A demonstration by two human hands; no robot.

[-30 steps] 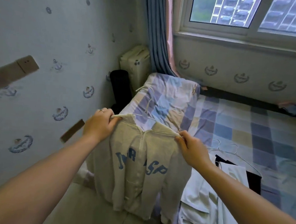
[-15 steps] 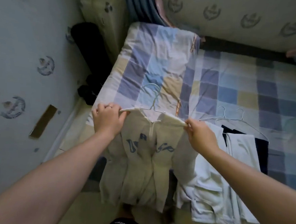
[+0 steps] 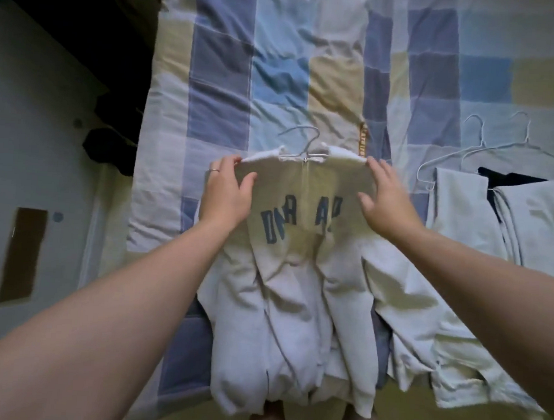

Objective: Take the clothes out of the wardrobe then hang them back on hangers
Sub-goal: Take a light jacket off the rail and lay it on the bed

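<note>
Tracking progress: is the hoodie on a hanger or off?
On. The hook of the hanger sticks out of the collar of the hoodie; left hand and right hand lie on its shoulders.

Both arms are stretching forward; the left hand (image 3: 227,191) is lying flat, the right hand (image 3: 386,201) is spreading its fingers (image 3: 378,171).
</note>
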